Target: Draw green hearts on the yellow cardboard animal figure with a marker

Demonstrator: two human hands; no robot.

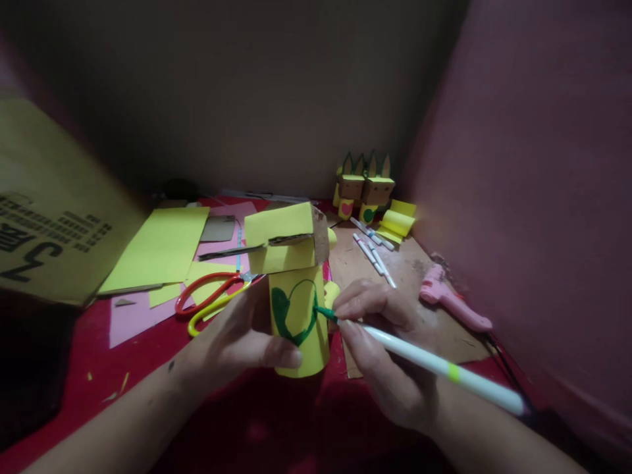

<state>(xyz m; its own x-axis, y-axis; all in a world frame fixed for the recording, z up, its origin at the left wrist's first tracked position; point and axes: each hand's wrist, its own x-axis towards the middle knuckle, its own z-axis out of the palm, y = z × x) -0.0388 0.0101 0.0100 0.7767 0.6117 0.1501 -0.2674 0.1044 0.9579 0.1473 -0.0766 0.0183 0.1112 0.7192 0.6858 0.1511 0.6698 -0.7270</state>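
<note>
My left hand (247,349) is wrapped round a yellow paper figure (305,349), its thumb on the front of the tube-shaped body. The figure has a box-shaped head of yellow paper and cardboard, with flat cardboard strips sticking out. On the body is a green heart outline (281,313), filled in on its left side and along the lower right edge. Pinched in my right hand (385,342) is a white marker (424,359) with a green tip, which touches the heart's right edge.
Red-and-yellow-handled scissors (212,303) lie at left by yellow sheets (160,247) and pink paper (133,319). Similar finished-looking figures (368,191) stand at the back. White markers (368,253) and a pink glue gun (454,299) rest on cardboard at right. A large carton (54,197) stands far left.
</note>
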